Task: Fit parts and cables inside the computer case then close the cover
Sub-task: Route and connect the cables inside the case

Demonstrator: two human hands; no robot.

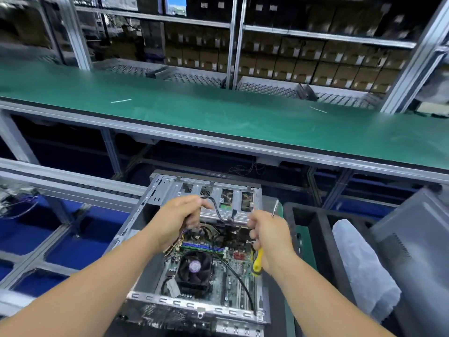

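An open grey computer case (155, 190) lies flat in front of me, its motherboard and black CPU fan (194, 268) exposed. Above the drive bay my left hand (178, 217) pinches a black cable (216, 207) that loops down into the case. My right hand (269, 237) is curled round a yellow-handled screwdriver (258, 261), whose metal tip (275, 207) sticks up past the fingers. Its fingertips sit near the same cable bundle at the case's right side. A second black cable (239, 280) runs across the board toward the front.
A long green conveyor belt (218, 113) runs across behind the case, with shelves of brown boxes (315, 66) beyond. On the right stand a black foam tray (313, 222), a white plastic bag (359, 268) and a grey case cover (418, 239). Metal roller rails (73, 183) lie to the left.
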